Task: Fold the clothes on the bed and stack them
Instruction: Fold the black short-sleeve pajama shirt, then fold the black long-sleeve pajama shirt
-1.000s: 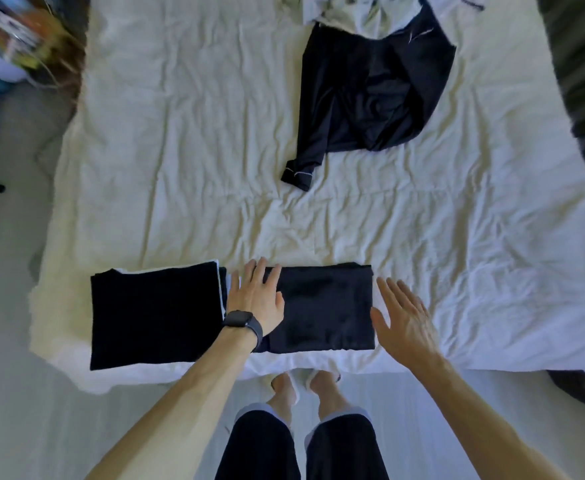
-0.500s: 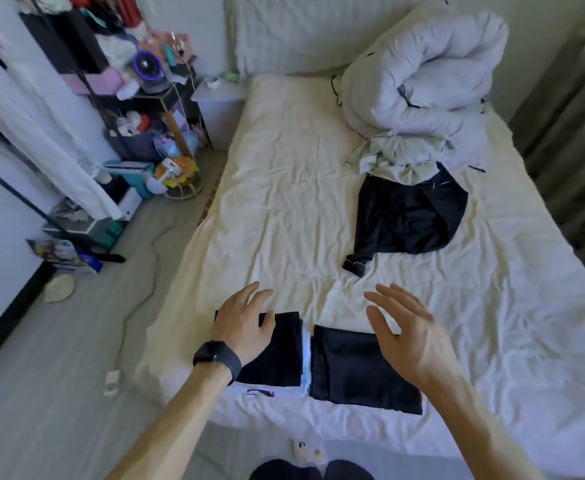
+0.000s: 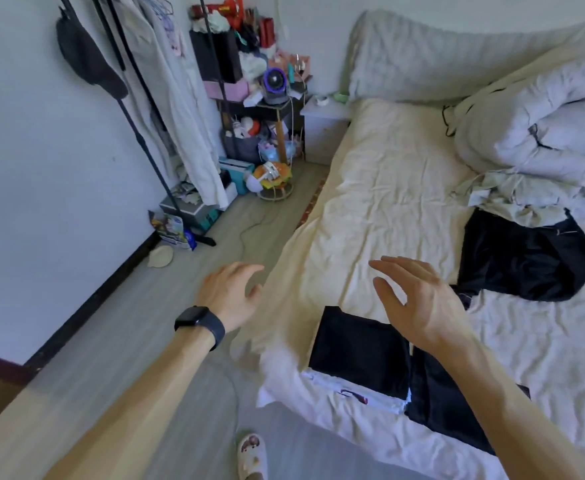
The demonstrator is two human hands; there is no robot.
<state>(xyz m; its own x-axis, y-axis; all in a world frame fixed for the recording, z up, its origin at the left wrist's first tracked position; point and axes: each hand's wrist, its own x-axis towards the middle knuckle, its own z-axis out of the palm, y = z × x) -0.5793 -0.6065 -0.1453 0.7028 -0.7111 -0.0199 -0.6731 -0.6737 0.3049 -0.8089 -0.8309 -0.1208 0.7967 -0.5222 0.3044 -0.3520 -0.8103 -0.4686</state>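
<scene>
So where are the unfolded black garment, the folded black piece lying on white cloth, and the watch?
unfolded black garment [image 3: 523, 261]: head view, middle of its crumpled cloth.
folded black piece [image 3: 360, 355]: head view, centre of its flat top.
watch [image 3: 197, 320]: head view, dark face on the left wrist.

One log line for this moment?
left hand open | right hand open | folded stack beside folded dark garment | black top unfolded

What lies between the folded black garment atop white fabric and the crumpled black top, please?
Head view: bare wrinkled pale sheet, with the open right hand over it.
</scene>
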